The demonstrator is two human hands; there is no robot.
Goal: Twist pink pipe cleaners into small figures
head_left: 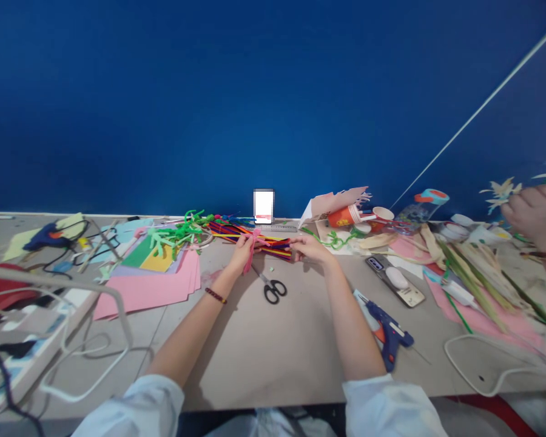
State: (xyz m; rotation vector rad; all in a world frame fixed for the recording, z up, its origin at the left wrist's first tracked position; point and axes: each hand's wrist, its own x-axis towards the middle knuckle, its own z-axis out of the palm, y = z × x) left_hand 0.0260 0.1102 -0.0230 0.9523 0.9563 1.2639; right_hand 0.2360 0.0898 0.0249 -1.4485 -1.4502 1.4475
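My left hand (240,254) is closed around a pink pipe cleaner shape (255,240), whose strands hang below the fingers. Just behind lies a bundle of coloured pipe cleaners (277,244), mostly dark purple, red and orange. At the bundle's right end, my right hand (310,249) has its fingertips pinched on the pipe cleaners; how many it grips is too small to tell. Black-handled scissors (273,289) lie on the table just in front, blades pointing toward my left hand. Green pipe cleaner pieces (177,235) are heaped to the left.
Pink paper sheets (152,288) lie left, beside a power strip (45,340) and loose cables. On the right are a blue glue gun (389,334), a phone (395,282), paper cups (343,216) and dried husks (473,279). Another person's hand (537,212) holds a pale flower at far right.
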